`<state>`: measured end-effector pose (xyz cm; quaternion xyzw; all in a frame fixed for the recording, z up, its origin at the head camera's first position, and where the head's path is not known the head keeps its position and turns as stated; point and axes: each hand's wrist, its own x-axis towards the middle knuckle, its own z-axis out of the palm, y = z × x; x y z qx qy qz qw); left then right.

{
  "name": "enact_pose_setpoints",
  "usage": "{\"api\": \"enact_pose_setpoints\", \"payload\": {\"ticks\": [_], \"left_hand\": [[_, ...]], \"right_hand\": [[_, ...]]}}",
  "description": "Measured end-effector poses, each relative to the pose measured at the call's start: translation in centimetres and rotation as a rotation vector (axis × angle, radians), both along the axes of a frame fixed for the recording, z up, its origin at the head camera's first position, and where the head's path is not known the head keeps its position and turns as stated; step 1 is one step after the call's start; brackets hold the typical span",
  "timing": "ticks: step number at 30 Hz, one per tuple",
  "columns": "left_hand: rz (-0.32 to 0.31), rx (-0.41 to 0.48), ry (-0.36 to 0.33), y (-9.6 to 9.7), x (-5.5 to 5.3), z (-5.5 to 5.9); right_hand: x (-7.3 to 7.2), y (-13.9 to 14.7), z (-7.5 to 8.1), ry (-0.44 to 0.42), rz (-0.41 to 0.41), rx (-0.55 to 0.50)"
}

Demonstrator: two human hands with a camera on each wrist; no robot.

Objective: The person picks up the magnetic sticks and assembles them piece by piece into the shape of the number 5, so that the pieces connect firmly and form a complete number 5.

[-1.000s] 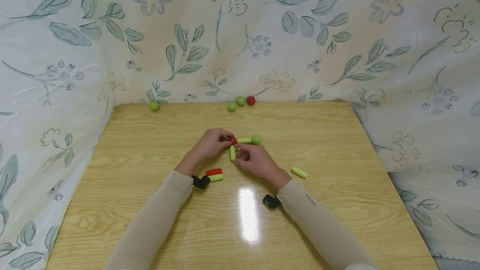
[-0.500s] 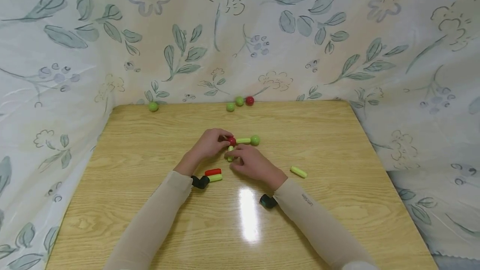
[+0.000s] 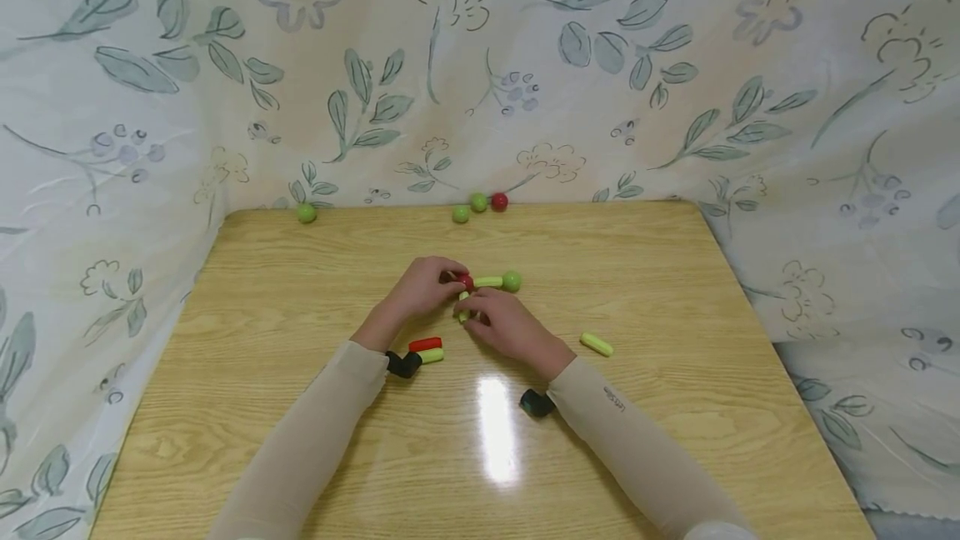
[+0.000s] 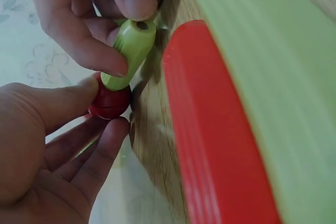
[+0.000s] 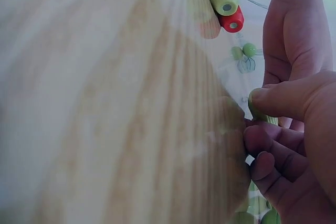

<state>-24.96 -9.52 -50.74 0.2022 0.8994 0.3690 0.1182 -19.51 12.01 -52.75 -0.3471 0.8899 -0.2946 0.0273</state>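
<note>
My left hand (image 3: 422,286) pinches a red ball (image 4: 111,100) between thumb and fingers, close over the wooden table. From the ball's right side a light-green ribbed rod (image 3: 488,282) runs to a green ball (image 3: 512,280). A second light-green rod (image 4: 134,48) meets the red ball on the near side and points toward me. My right hand (image 3: 507,327) grips this rod, its fingers covering much of it in the head view. A dark round spot shows in the rod's free end in the left wrist view.
A red rod (image 3: 425,344) and a light-green rod (image 3: 431,355) lie side by side near my left wrist. Another light-green rod (image 3: 597,344) lies to the right. Along the back edge sit several green balls (image 3: 461,213) and a red ball (image 3: 499,202), before a floral cloth (image 3: 480,123).
My right hand has shifted slightly left, its fingers moving from beside the near rod to over and around it. The left hand keeps its hold on the red ball.
</note>
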Motion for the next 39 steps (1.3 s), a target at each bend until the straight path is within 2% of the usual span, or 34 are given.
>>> {"api": "enact_pose_setpoints", "payload": {"ticks": [19, 26, 33, 39], "left_hand": [[0.004, 0.001, 0.004, -0.1, -0.1, 0.1], [0.008, 0.000, 0.001, -0.1, 0.0, 0.1], [0.000, -0.004, 0.015, 0.1, -0.1, 0.0], [0.005, -0.017, 0.010, 0.2, -0.1, 0.1]], "right_hand": [[0.1, 0.1, 0.1, -0.033, -0.020, -0.020], [-0.1, 0.5, 0.3, -0.079, -0.013, -0.026], [-0.9, 1.8, 1.7, -0.069, -0.071, -0.057], [-2.3, 2.8, 3.3, -0.069, -0.147, -0.105]]}}
